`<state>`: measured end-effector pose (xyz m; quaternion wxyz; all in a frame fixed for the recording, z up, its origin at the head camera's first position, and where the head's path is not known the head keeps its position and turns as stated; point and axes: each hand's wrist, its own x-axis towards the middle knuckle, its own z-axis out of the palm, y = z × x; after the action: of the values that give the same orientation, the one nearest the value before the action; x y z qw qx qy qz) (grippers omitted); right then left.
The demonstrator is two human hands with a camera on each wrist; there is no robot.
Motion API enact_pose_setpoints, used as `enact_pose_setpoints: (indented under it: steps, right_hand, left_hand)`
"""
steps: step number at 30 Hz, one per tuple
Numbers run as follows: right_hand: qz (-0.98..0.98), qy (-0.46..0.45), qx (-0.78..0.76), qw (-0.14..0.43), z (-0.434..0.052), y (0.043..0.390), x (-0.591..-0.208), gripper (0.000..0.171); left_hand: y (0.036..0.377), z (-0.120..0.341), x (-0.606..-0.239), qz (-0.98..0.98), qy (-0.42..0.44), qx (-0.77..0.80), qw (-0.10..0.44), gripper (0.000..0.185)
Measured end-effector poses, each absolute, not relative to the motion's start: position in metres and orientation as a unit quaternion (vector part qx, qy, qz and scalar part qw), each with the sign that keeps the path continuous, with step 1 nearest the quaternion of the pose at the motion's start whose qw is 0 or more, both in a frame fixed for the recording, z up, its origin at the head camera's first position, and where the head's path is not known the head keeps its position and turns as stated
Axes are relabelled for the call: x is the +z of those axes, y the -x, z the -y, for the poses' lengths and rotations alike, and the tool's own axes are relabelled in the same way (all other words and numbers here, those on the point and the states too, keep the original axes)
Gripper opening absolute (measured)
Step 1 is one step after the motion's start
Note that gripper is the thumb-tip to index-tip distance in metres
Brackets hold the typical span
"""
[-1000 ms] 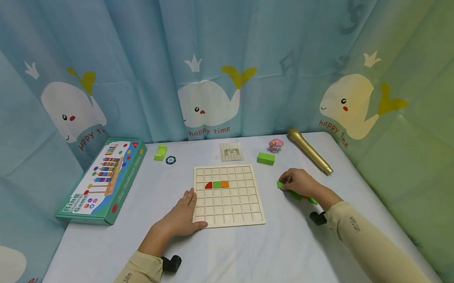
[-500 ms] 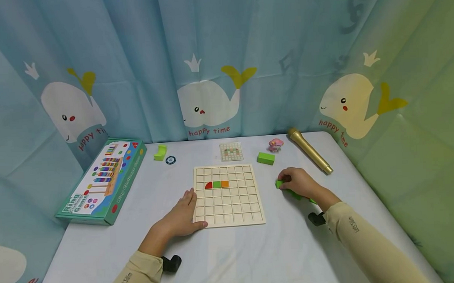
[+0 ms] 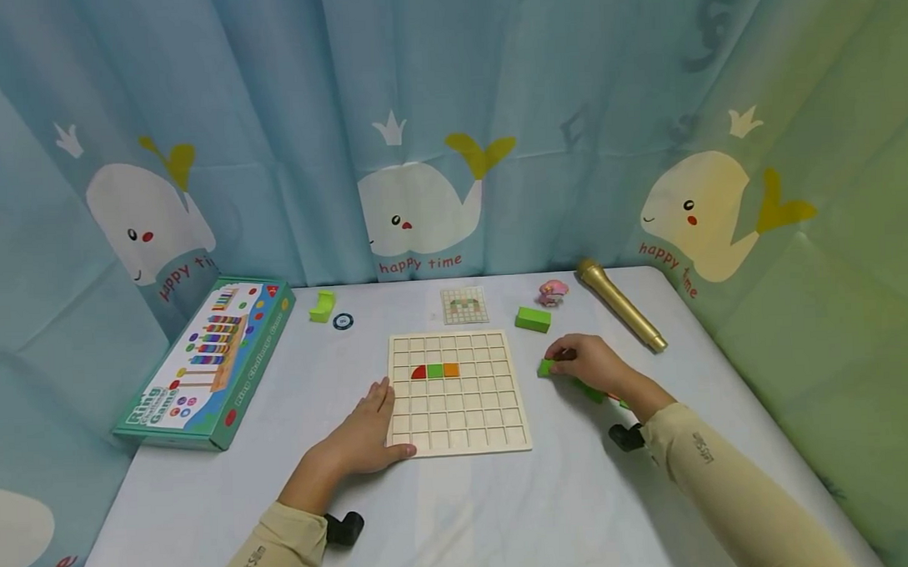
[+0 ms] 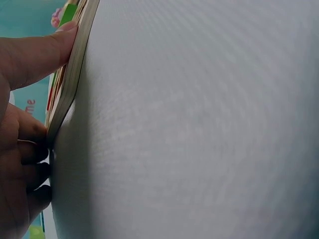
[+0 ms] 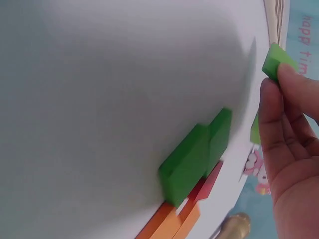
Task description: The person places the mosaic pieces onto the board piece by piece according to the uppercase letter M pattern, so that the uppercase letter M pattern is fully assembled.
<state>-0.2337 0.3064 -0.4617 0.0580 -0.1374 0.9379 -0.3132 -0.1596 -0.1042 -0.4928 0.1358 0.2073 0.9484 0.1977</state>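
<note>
Small green block (image 3: 545,367): square-edged, bright green, pinched at the fingertips of the right hand (image 3: 588,365), just above the white table (image 3: 507,515), right of the wooden grid board (image 3: 458,392) and apart from its edge. Right wrist view shows the same block (image 5: 277,61) held at the tips, with thicker green pieces (image 5: 197,157) and orange and red ones lying on the table under the palm.

Grid board holds three pieces in one row: red quarter-round (image 3: 418,372), green square (image 3: 434,371), orange square (image 3: 450,369), touching side by side. Remaining cells bare.

Left hand (image 3: 362,433) lies flat with fingers straight, pressed against the board's left edge; holds nothing.

Further off: pattern card (image 3: 465,305), green brick (image 3: 533,318), gold microphone (image 3: 622,304), game box (image 3: 209,359).
</note>
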Motion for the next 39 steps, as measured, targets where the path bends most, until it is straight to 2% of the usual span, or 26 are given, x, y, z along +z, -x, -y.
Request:
enact_pose_setpoints:
  steps: [15,39]
  right_hand:
    - [-0.93,0.161,-0.328,0.049,-0.278,0.247,-0.461,0.012]
    - [-0.907,0.202,-0.362,0.08,-0.237,0.258,-0.468,0.012]
  left_hand:
    - [0.159,0.103,-0.49,-0.947,-0.208,0.202,0.138,0.101]
    - [0.158,0.103,-0.492,-0.948,-0.207,0.198,0.138,0.101]
